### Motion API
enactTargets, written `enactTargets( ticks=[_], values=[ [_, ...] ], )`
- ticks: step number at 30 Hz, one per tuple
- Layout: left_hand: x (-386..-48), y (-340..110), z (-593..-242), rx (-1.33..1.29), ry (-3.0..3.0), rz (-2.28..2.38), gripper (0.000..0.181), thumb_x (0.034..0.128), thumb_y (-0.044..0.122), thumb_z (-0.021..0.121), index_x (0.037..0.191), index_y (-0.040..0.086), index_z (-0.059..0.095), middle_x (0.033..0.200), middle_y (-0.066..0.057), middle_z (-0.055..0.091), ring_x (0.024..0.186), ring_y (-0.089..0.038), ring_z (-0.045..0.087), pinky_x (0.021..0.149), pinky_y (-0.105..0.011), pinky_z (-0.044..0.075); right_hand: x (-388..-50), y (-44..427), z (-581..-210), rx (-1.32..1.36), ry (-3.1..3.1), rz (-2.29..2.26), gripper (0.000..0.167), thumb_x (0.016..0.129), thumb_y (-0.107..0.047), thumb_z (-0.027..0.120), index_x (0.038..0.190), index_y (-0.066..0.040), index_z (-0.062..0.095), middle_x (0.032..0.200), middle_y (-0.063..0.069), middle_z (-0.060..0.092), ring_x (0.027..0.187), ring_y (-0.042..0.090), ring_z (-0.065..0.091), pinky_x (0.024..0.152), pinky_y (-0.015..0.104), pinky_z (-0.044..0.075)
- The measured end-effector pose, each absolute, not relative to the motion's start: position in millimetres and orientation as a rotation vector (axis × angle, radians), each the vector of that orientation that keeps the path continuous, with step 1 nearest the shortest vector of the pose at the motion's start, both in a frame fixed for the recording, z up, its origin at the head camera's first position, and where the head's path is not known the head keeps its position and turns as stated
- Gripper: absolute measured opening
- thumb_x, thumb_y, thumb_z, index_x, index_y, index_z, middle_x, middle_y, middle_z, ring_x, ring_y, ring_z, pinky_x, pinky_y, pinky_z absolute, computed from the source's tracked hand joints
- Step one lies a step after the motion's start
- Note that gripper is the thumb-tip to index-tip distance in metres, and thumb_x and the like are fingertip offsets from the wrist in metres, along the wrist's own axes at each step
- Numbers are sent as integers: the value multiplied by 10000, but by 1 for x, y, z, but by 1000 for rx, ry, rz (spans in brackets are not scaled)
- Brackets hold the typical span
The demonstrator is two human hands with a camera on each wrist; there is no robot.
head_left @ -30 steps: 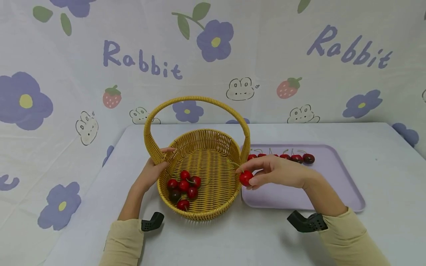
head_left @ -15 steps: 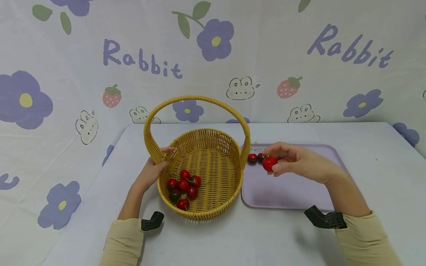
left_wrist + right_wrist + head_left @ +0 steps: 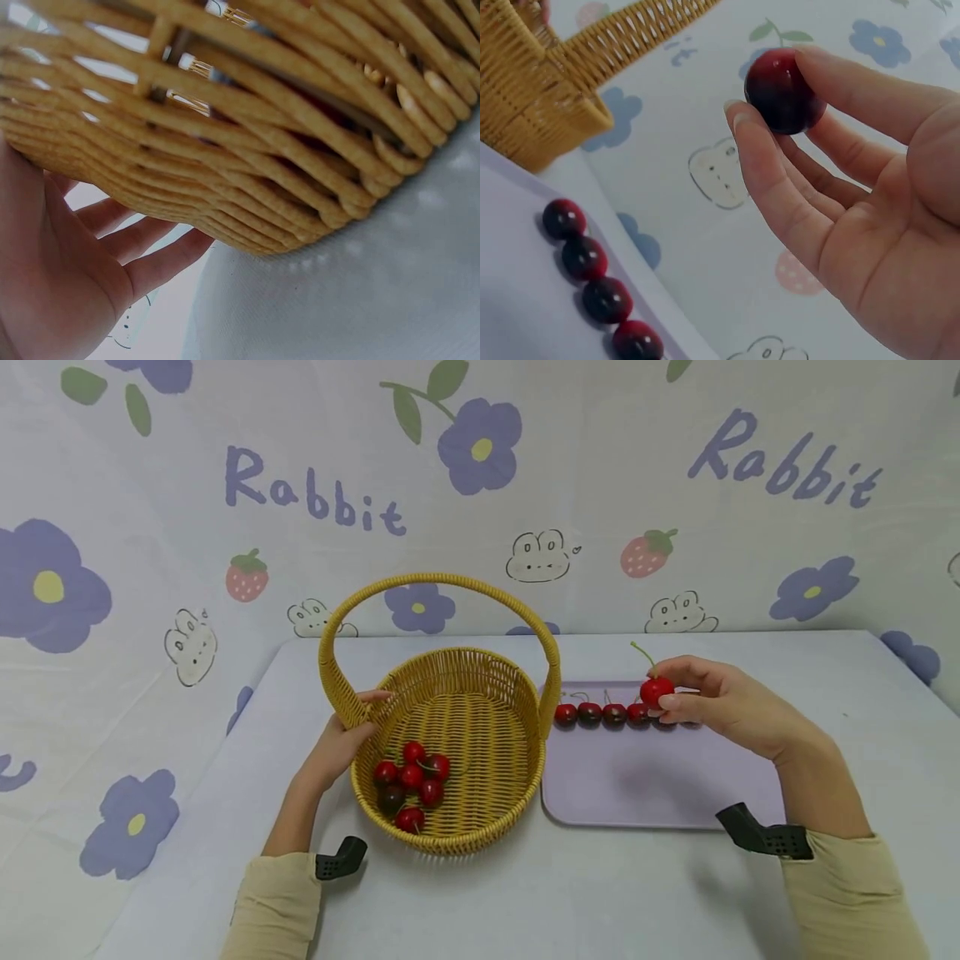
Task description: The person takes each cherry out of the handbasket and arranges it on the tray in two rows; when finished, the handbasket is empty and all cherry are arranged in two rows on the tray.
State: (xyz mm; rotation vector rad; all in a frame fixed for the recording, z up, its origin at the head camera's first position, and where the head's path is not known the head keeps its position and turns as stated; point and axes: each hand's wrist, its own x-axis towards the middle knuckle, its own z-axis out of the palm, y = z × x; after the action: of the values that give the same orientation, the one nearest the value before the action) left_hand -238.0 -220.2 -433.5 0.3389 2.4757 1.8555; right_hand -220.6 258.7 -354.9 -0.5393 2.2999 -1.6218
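One white desk (image 3: 525,902), carrying yellow wicker basket (image 3: 465,842) and, just beside it, purple tray (image 3: 600,793). Left hand (image 3: 337,749) clamped on basket at foot of handle (image 3: 442,579); right hand (image 3: 723,697) pinching red cherry (image 3: 657,692) above tray. Row of cherries (image 3: 614,717) along tray's far side, seven cherries (image 3: 431,792) in basket.

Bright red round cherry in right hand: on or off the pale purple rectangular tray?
Off. The right hand pinches the red cherry in the air; the right wrist view shows a gap between it and the tray.
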Motion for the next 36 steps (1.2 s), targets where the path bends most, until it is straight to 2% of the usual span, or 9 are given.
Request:
enactTargets(
  ticks=[5,9,14,20,25,30,36],
  values=[
    [-238,-220,-434,342,2477,1857,439,908,-30,427,1343,12,469,1428,-168,397,1333,-366,327,1017,-589,292,-228,272,-364,-415,2349,-1670,343,960,-203,566,1275,-114,466,1184,68,535,1034,196,601,861,221,465],
    [-238,-220,-433,338,2475,1859,439,907,-33,422,1342,8,466,1427,-172,398,1324,-375,338,1017,-591,291,-234,281,-370,-330,2340,-1738,362,961,-188,564,1292,-106,445,1198,90,491,1004,138,597,856,208,471],
    [-238,-220,-432,347,2477,1858,438,906,-33,422,1340,5,464,1424,-173,400,1325,-376,336,1015,-593,292,-240,291,-377,-189,2313,-1771,460,947,-252,584,1339,-123,380,1243,136,418,980,74,599,845,196,472],
    [-239,-219,-433,359,2474,1859,438,907,-31,427,1341,11,467,1425,-165,402,1334,-366,325,1017,-594,288,-245,310,-388,-125,2304,-1781,510,949,-234,579,1340,-17,334,1148,46,498,965,67,617,825,195,483],
    [-238,-219,-433,349,2474,1856,437,912,-27,424,1346,14,464,1427,-171,398,1321,-383,340,1009,-601,295,-248,322,-398,-69,2344,-1685,644,953,-268,570,1397,72,253,1185,107,465,966,57,609,842,217,483],
    [-238,-220,-434,338,2473,1853,438,916,-24,423,1350,22,464,1433,-165,392,1327,-375,334,1013,-598,291,-249,329,-403,-4,2373,-1613,704,952,-287,571,1422,102,220,1175,91,508,948,31,615,840,220,484],
    [-237,-220,-433,339,2480,1852,438,914,-23,427,1348,27,469,1434,-156,390,1338,-357,320,1017,-592,288,-251,334,-409,85,2378,-1638,723,937,-274,599,1416,110,217,1061,12,550,901,28,631,821,229,495]
  ],
)
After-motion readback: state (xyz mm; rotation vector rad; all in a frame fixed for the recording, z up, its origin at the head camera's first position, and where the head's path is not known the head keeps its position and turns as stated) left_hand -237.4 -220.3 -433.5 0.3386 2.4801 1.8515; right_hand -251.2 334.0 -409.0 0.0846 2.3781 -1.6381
